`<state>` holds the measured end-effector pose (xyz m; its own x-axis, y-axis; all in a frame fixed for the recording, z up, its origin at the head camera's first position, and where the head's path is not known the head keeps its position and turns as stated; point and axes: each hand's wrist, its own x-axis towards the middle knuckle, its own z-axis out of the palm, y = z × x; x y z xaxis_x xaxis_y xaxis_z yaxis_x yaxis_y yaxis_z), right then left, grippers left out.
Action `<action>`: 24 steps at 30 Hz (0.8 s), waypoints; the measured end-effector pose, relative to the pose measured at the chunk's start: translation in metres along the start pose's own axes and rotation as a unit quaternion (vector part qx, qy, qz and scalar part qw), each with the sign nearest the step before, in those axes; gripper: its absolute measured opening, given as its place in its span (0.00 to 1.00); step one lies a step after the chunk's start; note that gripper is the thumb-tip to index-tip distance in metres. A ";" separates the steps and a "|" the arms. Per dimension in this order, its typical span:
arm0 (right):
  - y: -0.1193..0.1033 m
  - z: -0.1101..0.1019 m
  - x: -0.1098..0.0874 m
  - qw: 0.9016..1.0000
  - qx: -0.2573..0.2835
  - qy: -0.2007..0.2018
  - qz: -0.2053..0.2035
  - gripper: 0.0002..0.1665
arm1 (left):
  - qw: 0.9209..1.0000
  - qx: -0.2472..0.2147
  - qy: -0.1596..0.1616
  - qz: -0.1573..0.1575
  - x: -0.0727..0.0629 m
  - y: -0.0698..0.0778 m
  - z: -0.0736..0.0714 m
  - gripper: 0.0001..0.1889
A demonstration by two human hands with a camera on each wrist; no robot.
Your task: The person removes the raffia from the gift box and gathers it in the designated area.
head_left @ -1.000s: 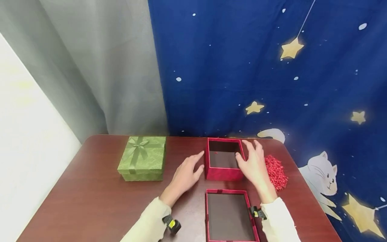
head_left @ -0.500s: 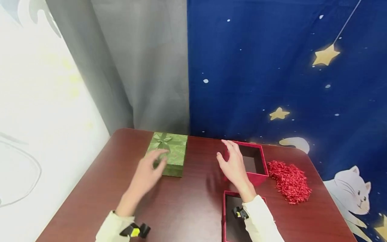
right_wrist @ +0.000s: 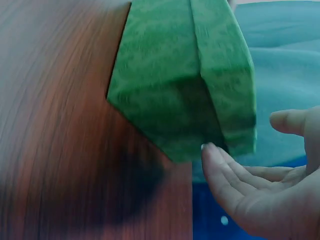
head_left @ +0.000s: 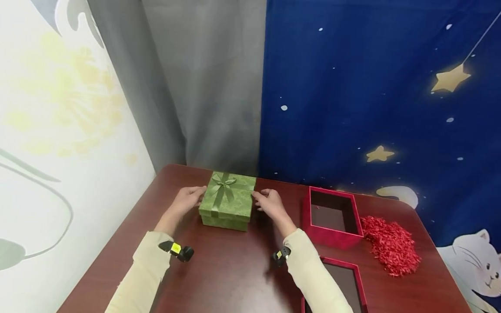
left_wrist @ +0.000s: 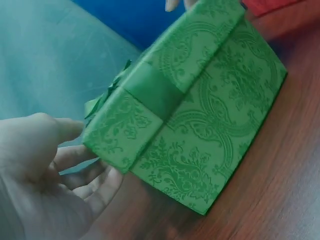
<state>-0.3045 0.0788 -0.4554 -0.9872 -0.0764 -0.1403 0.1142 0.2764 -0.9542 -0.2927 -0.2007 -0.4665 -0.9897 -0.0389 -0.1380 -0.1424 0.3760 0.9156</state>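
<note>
A green patterned gift box (head_left: 225, 222) stands on the table with its lid (head_left: 239, 202) on and a ribbon bow (head_left: 223, 181) on top. My left hand (head_left: 183, 205) is at the left side of the lid, fingertips against or very near its edge. In the left wrist view, the thumb lies by the lid's top corner and the other fingers (left_wrist: 102, 192) extend beside and below the rim. At the opposite side is my right hand (head_left: 272, 205). The right wrist view shows its fingers (right_wrist: 220, 172) close to the lid's lower edge, thumb held apart.
To the right, a red box (head_left: 332, 238) stands uncovered with a dark inside. Nearer me lies a shallow red lid (head_left: 361, 287), inside up, partly hidden by the right sleeve. Red shredded paper (head_left: 393, 245) is heaped beside the red box. Curtains hang behind the table (head_left: 219, 278).
Both hands have moved left from the red box to the two sides of the green box. The head view has turned left. The boxes appear to stand where they were.
</note>
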 end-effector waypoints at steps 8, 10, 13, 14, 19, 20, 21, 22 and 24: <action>-0.004 0.009 0.001 1.000 0.007 0.019 0.019 0.29 | 0.999 0.033 0.002 0.026 -0.001 0.005 0.002 0.24; -0.004 0.009 0.003 0.999 0.014 0.017 0.024 0.29 | 0.999 0.033 0.004 0.025 -0.001 0.005 0.001 0.24; -0.003 0.008 0.003 0.999 0.019 0.015 0.028 0.30 | 0.999 0.031 0.005 0.022 -0.001 0.007 0.000 0.23; -0.003 0.008 0.003 0.999 0.019 0.015 0.027 0.29 | 0.999 0.030 0.007 0.021 -0.001 0.007 0.000 0.23; -0.006 0.009 0.001 1.000 0.010 0.019 0.019 0.29 | 0.999 0.029 0.011 0.026 -0.001 0.010 -0.001 0.23; -0.007 0.009 0.001 1.000 0.010 0.021 0.018 0.29 | 0.999 0.028 0.011 0.027 -0.001 0.011 -0.002 0.24; -0.008 0.009 0.000 1.000 0.008 0.022 0.016 0.29 | 0.999 0.029 0.010 0.029 -0.002 0.012 -0.003 0.24; -0.009 0.009 0.000 1.000 0.006 0.025 0.014 0.28 | 0.999 0.028 0.010 0.028 -0.002 0.012 -0.003 0.24; -0.011 0.009 -0.002 1.000 0.006 0.029 0.008 0.28 | 0.999 0.033 0.009 0.034 -0.003 0.014 -0.003 0.24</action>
<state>-0.3031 0.0672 -0.4469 -0.9899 -0.0165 -0.1408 0.1314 0.2665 -0.9548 -0.2921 -0.1986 -0.4522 -0.9972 -0.0278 -0.0690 -0.0742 0.4387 0.8956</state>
